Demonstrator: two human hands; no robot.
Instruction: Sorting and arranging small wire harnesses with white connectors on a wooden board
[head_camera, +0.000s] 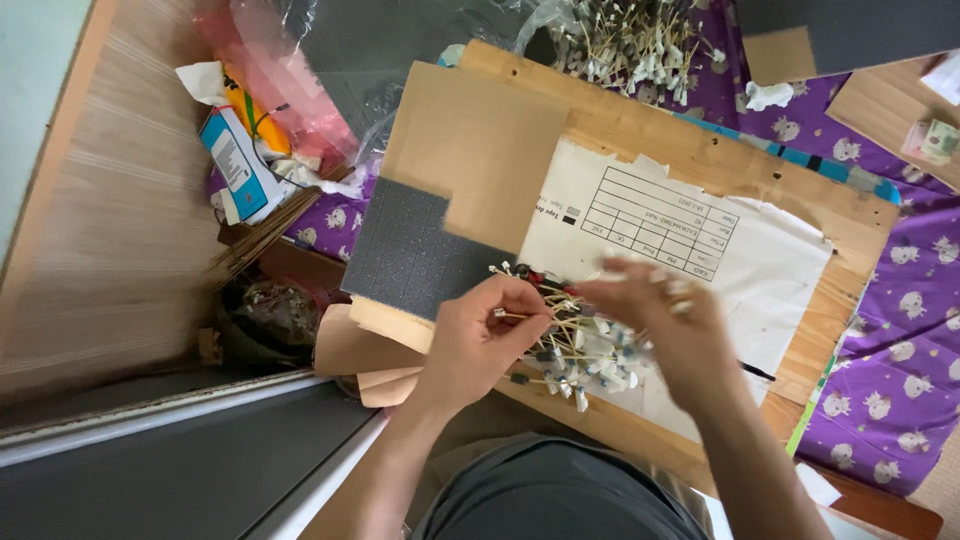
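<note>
I'm over the wooden board (700, 160) now, both hands working at its near edge. My left hand (485, 335) has its fingers pinched shut on a single thin stick (510, 315), the tip poking out towards the pile. My right hand (660, 330) is blurred; it hovers over the pile of small tipped sticks (585, 355), and I can't tell whether its fingers are closed on anything. That pile lies on the white printed sheet (770, 270) on the board, between my two hands. A grey foam pad (405, 250) lies at the board's left end; a bigger heap of sticks (625, 40) sits beyond its far edge. To do this well, I'd say: keep the pinch light, lift one stick clear at a time, don't tangle the rest.
</note>
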